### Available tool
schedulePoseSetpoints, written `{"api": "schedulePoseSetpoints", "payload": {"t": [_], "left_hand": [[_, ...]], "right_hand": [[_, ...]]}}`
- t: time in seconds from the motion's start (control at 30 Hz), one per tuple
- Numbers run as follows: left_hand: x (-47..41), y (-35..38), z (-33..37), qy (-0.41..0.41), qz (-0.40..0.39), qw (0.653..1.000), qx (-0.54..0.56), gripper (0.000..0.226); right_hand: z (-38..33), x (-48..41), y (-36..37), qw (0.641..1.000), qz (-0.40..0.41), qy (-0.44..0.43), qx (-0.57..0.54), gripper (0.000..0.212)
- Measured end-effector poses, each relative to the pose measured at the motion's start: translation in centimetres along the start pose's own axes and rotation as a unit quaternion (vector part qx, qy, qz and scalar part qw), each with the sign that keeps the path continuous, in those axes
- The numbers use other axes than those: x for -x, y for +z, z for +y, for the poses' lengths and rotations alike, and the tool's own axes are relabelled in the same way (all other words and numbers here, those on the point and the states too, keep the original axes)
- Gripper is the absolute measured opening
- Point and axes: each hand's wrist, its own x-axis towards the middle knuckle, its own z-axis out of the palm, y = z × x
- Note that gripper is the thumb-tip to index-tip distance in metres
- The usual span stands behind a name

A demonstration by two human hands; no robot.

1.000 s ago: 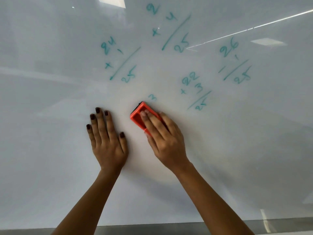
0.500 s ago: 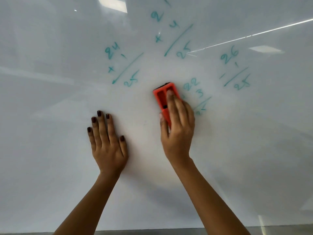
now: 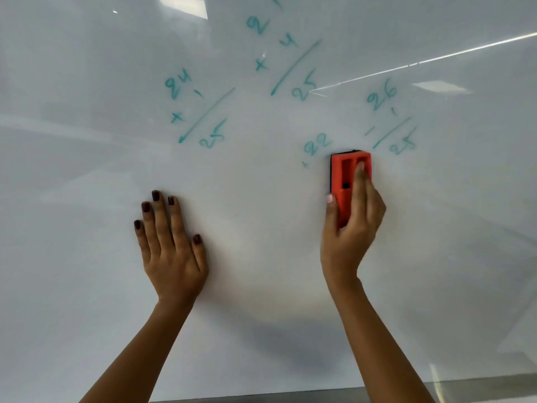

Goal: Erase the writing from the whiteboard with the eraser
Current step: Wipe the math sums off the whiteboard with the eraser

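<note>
The white whiteboard (image 3: pixel 87 257) fills the view. My right hand (image 3: pixel 353 228) grips the red eraser (image 3: pixel 345 175) and presses it upright against the board. Teal writing stays above it: a "22" (image 3: pixel 318 144) just left of the eraser's top, a "26/25" sum (image 3: pixel 390 120) to its upper right, a "24/25" sum (image 3: pixel 200 112) at upper left, and another sum (image 3: pixel 287 56) at top centre. My left hand (image 3: pixel 171 248) lies flat on the board with fingers spread, holding nothing, well left of the eraser.
A grey ledge (image 3: pixel 290 395) runs along the board's bottom edge. Ceiling lights (image 3: pixel 181 5) reflect in the glossy surface near the top. The board around and below both hands bears no writing.
My right hand has swept the eraser rightward and turned it upright. The small "3" and the lower part of the "22" sum have been wiped away. My left hand stayed put.
</note>
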Motion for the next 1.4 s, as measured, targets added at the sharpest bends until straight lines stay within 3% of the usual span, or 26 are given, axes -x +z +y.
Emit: {"api": "schedulePoseSetpoints", "payload": {"t": [0.03, 0.1, 0.2, 0.27, 0.37, 0.43, 0.5, 0.57, 0.63, 0.67, 0.73, 0.8, 0.87, 0.93, 0.97, 1.03, 1.1, 1.17, 1.2, 1.27, 1.33, 1.4], "left_hand": [[0.0, 0.0, 0.0, 0.0, 0.001, 1.0, 0.002, 0.059], [-0.1, 0.0, 0.1, 0.002, 0.001, 1.0, 0.005, 0.059], [0.0, 0.1, 0.0, 0.002, 0.001, 1.0, 0.004, 0.059], [0.1, 0.2, 0.0, 0.003, 0.001, 1.0, 0.005, 0.059], [0.1, 0.3, -0.1, 0.002, 0.001, 1.0, 0.005, 0.059], [0.1, 0.3, -0.2, 0.004, 0.002, 1.0, 0.005, 0.059], [0.1, 0.3, -0.2, 0.005, 0.002, 1.0, 0.005, 0.059], [0.1, 0.3, -0.2, 0.003, 0.0, 1.0, 0.009, 0.059], [0.1, 0.3, -0.1, 0.002, -0.002, 1.0, 0.011, 0.06], [0.0, 0.3, -0.1, 0.002, -0.002, 1.0, 0.012, 0.06], [0.0, 0.3, 0.0, 0.004, -0.002, 1.0, 0.012, 0.06], [0.0, 0.3, 0.0, 0.004, 0.0, 1.0, 0.013, 0.06], [0.0, 0.2, 0.0, 0.004, 0.0, 1.0, 0.013, 0.06], [0.0, 0.1, -0.2, 0.004, -0.001, 1.0, 0.012, 0.061], [0.0, 0.1, -0.1, 0.003, -0.001, 1.0, 0.012, 0.061], [0.0, 0.0, -0.1, -0.001, -0.008, 1.0, 0.013, 0.061], [0.0, -0.1, 0.0, -0.006, -0.014, 1.0, 0.017, 0.061], [-0.1, -0.3, 0.2, -0.012, -0.022, 0.999, 0.021, 0.061], [-0.2, -0.3, 0.3, -0.015, -0.025, 0.999, 0.025, 0.061], [-0.2, -0.5, 0.6, -0.026, -0.025, 0.999, 0.037, 0.061], [-0.5, -0.5, 1.2, -0.033, -0.021, 0.998, 0.045, 0.062], [-1.1, -0.4, 2.2, -0.012, -0.019, 0.999, 0.044, 0.063]], "right_hand": [[-0.1, 0.4, 0.0, 1.0, -0.008, -0.007, 0.0, 0.051], [-0.2, 2.2, -0.2, 0.992, -0.074, -0.106, 0.012, 0.05], [1.3, 2.4, -1.3, 0.936, -0.189, -0.294, 0.04, 0.046], [2.5, 0.3, -1.6, 0.925, -0.185, -0.328, 0.055, 0.047], [2.6, -2.9, -1.0, 0.98, -0.091, -0.172, 0.028, 0.047], [1.0, -3.4, -0.1, 0.996, -0.045, -0.071, 0.003, 0.048], [-0.6, -2.7, 0.5, 0.988, -0.082, -0.128, 0.009, 0.046], [-1.0, -2.1, 0.4, 0.947, -0.158, -0.28, 0.029, 0.042], [-0.4, -2.9, 0.0, 0.924, -0.176, -0.335, 0.049, 0.041], [-0.2, -3.5, 0.1, 0.941, -0.15, -0.298, 0.05, 0.042], [-0.4, -4.7, 0.4, 0.989, -0.072, -0.128, 0.017, 0.044], [-1.6, -4.8, 0.8, 0.999, -0.024, -0.035, -0.012, 0.046], [-2.6, -3.7, 1.1, 0.987, -0.072, -0.146, 0.007, 0.043], [-2.6, -2.6, 1.0, 0.935, -0.158, -0.314, 0.043, 0.041], [-2.0, -2.7, 0.7, 0.917, -0.173, -0.353, 0.062, 0.041], [-0.7, -3.3, 0.5, 0.943, -0.126, -0.298, 0.075, 0.042], [0.1, -4.4, 0.3, 0.993, -0.037, -0.101, 0.037, 0.046], [0.3, -4.8, 0.2, 1.0, 0.013, 0.025, 0.006, 0.048], [0.3, -4.3, 0.1, 1.0, 0.003, 0.011, 0.014, 0.047], [0.8, -2.6, -0.5, 0.987, -0.071, -0.141, 0.039, 0.043], [2.2, -2.2, -1.5, 0.942, -0.153, -0.293, 0.051, 0.04], [3.7, -3.7, -2.1, 0.923, -0.165, -0.341, 0.072, 0.04]]}}
